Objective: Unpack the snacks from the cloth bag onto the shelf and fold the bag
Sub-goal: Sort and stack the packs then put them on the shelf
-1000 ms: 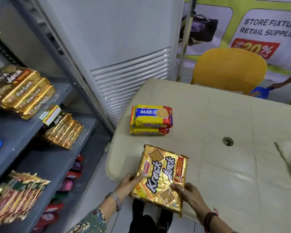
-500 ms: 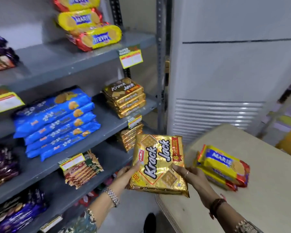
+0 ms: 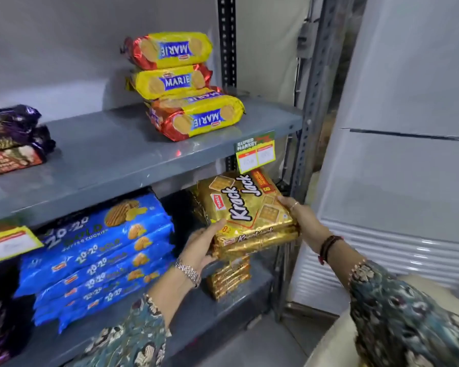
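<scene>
Shelving filling most of the view, hands setting a cracker pack on the middle tier.

Grey shelf (image 3: 133, 154) is carrying Marie packs (image 3: 186, 83) above; blue cookie packs (image 3: 96, 258) are sitting left of the gold Krack Jack pack (image 3: 245, 205), which is resting atop a like stack under a hanging price tag (image 3: 255, 154). Left hand (image 3: 203, 245) and right hand (image 3: 300, 218) are each keeping a narrow grip on its ends.

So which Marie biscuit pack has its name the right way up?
The middle Marie pack in the stack of three on the upper shelf. Its blue label reads normally, while the top pack and the bottom pack show the name upside down.
</scene>
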Motion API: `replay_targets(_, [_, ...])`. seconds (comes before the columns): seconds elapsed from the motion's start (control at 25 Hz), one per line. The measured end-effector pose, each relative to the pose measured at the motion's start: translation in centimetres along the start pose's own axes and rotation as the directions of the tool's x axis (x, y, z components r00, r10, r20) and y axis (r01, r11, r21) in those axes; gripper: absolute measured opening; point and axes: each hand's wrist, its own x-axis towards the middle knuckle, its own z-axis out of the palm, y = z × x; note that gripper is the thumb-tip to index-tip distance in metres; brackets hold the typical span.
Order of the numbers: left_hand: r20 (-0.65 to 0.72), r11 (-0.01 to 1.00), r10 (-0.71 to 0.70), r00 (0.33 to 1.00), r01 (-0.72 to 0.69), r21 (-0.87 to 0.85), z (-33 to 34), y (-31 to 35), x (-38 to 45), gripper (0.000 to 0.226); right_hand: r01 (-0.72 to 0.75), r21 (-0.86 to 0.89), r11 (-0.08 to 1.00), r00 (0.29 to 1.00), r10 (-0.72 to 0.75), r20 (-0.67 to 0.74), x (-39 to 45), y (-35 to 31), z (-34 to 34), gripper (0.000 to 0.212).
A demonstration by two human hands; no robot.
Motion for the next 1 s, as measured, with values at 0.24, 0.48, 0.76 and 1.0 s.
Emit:
replay_targets(0.24, [-0.096, 0.991, -0.066, 0.993, 0.054, -0.126, -0.6, 4.4, 8.9, 0.039, 0.032, -0.041, 0.999, 0.999, -0.033, -0.021, 11.8, -2.2, 2.9, 0.073])
replay_targets(0.48, [-0.143, 0.996, -0.068, 0.987, 0.059, -0.064, -1.4, 5.1, 13.8, 0.068, 0.042, -0.098, 0.994, 0.999, -0.045, -0.03, 17.7, -2.1, 4.3, 0.05])
replay_targets(0.76, [-0.163, 0.995, -0.035, 0.986, 0.05, 0.086, -1.4, 4.2, 13.9, 0.073, 0.077, -0.145, 0.986, 0.997, -0.077, 0.01, 16.6, -2.4, 4.0, 0.043])
replay_targets(1.0, [-0.365, 0.988, 0.015, 0.931, -0.07, -0.138, 1.5, -0.3, 8.5, 0.051, 0.082, -0.011, 0.997, 0.971, -0.082, -0.223, 8.3, 1.3, -1.5, 0.041])
